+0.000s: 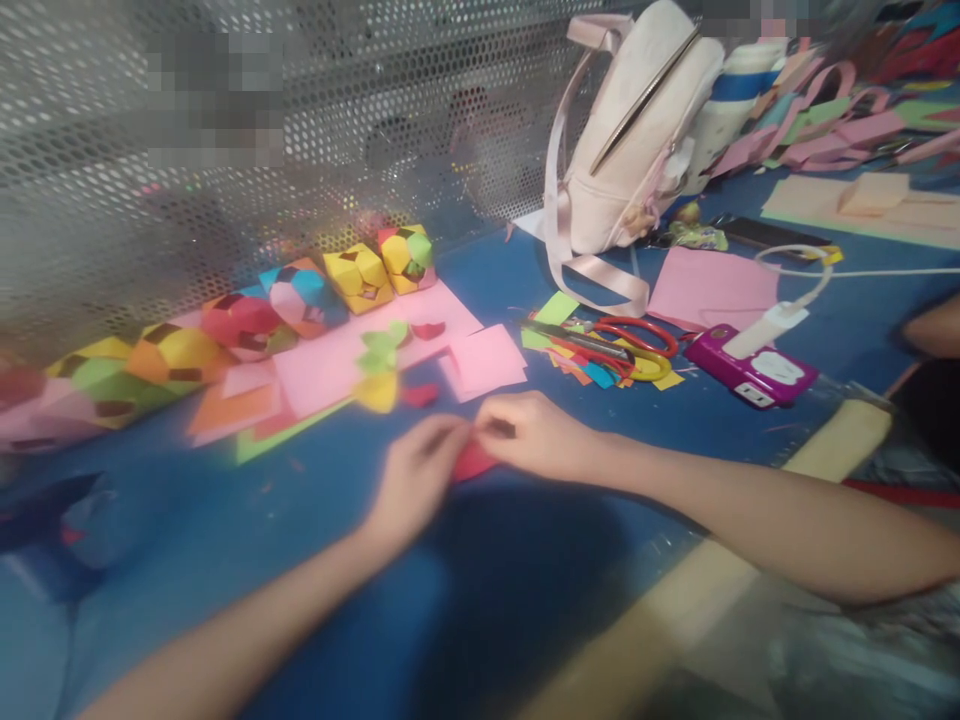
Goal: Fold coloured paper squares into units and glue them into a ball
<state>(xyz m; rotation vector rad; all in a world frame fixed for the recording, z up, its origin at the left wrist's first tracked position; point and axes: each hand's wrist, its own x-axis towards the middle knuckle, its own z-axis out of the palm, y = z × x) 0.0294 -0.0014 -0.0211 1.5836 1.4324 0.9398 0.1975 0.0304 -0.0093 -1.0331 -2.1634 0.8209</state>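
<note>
Between my hands, low over the blue tabletop, is a piece of red paper (475, 461). My left hand (420, 465) pinches its left side, and my right hand (525, 432) has closed fingers on its upper right part. My fingers cover much of the paper, so its folds cannot be made out. Just beyond my hands lie a yellow folded piece (376, 391), a green folded piece (381, 349) and small red pieces (420, 396). Pink paper sheets (487, 360) lie behind them.
A row of folded paper balls (358, 277) lines the perforated metal panel (337, 120). Scissors (637, 337) rest on paper scraps at right, beside a purple power strip (750, 368) with a white plug. Behind stand a pale backpack (630, 150) and a bottle (742, 85). A blue tool, possibly a glue gun (56, 540), is at left.
</note>
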